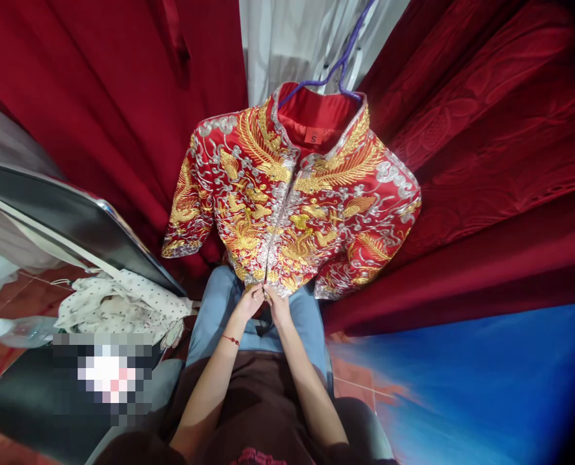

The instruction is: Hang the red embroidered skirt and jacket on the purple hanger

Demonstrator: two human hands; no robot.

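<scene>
A red jacket (292, 206) thick with gold and silver embroidery hangs in front of me on a purple hanger (338, 64). Its front opening runs down the middle to the hem. My left hand (250, 301) pinches the hem on the left side of the opening. My right hand (276, 302) pinches the hem on the right side, and the two hands touch each other. A thin red cord circles my left wrist. My jeans-clad knees show just below the hem.
Red curtains (98, 97) hang on both sides, with a pale panel (287, 45) behind the hanger. A dark tilted board (74, 219) and a spotted white cloth (117, 303) lie at the left, next to a plastic bottle (16, 330). Blue fabric (486, 381) covers the lower right.
</scene>
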